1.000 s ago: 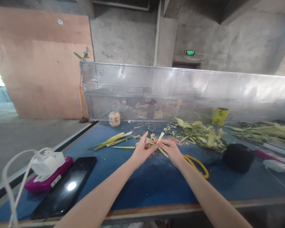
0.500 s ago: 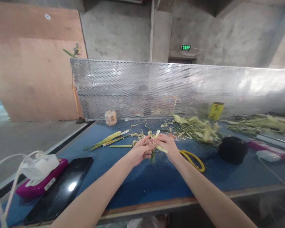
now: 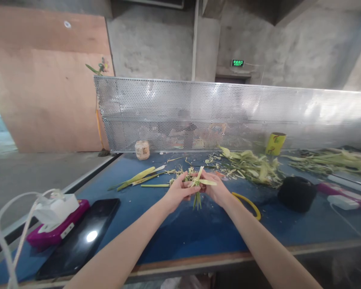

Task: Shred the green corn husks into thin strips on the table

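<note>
Between my two hands, above the blue table [image 3: 180, 237], is a small bundle of green stems [image 3: 197, 200] with a pale strip of husk-like leaf [image 3: 208, 182] crossing it. My left hand [image 3: 182, 190] is closed round the bundle from the left, thumb on top. My right hand [image 3: 217, 188] grips it from the right, its fingers partly hidden behind the leaf strip. Pale curled shreds [image 3: 177, 174] lie just behind the hands. Long green leaves [image 3: 141, 175] and a thin stalk [image 3: 155, 185] rest to the left.
A heap of pale green husks [image 3: 252, 164] lies back right, near a yellow can [image 3: 275, 143]. Closer are a black spool-like object [image 3: 297, 194] and a yellow loop [image 3: 252, 204]. A phone [image 3: 81, 237] and purple power strip [image 3: 58, 228] lie left. A perforated metal screen [image 3: 168, 100] stands behind.
The pale leaf strip has turned and now points out to the right across the bundle. More of the green stems shows below my hands. The view has shifted slightly.
</note>
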A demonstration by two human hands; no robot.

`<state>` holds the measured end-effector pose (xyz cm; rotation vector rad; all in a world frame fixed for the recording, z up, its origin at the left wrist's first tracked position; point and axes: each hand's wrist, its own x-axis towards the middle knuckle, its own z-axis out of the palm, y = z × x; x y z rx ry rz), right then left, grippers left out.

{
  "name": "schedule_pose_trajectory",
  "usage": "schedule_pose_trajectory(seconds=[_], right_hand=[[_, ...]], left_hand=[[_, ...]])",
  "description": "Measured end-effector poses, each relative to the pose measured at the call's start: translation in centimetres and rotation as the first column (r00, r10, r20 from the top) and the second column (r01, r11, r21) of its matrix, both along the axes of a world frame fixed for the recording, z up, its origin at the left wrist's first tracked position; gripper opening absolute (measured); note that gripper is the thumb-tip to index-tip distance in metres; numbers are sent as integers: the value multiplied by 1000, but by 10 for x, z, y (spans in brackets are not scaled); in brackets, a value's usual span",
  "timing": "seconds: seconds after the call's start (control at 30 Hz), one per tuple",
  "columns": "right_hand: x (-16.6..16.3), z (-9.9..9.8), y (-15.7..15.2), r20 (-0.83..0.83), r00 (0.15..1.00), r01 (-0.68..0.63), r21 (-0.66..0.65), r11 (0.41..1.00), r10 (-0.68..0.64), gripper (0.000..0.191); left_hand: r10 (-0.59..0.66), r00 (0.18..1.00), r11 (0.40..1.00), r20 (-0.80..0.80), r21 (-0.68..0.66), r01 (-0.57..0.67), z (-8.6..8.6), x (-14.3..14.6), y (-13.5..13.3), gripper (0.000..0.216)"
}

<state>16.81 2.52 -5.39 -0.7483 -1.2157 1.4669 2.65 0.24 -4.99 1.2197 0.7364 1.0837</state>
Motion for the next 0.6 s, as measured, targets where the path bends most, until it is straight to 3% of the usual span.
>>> schedule_pose_trajectory(seconds=[0.07, 0.13, 0.27, 0.47, 0.6], right_hand=[[1, 0, 0, 81, 993, -80, -15, 997, 81, 46], [2, -1, -1, 218, 969, -129, 58, 990, 114, 43], [5, 0, -2, 437, 899, -138, 280, 950, 2, 33], [7, 0, -1, 426, 893, -81, 466, 881, -143, 23], [6, -4, 0, 392, 915, -67, 385, 920, -98, 19]], left_hand=[[55, 998, 998, -34, 31, -54, -1, 0, 1, 100], [92, 993, 994, -67, 61, -88, -1, -1, 3, 106], [169, 980, 978, -106, 141, -153, 1, -5, 4, 111], [160, 971, 981, -177, 141, -135, 1, -4, 4, 115], [169, 969, 984, -182, 90, -155, -4, -2, 6, 113]])
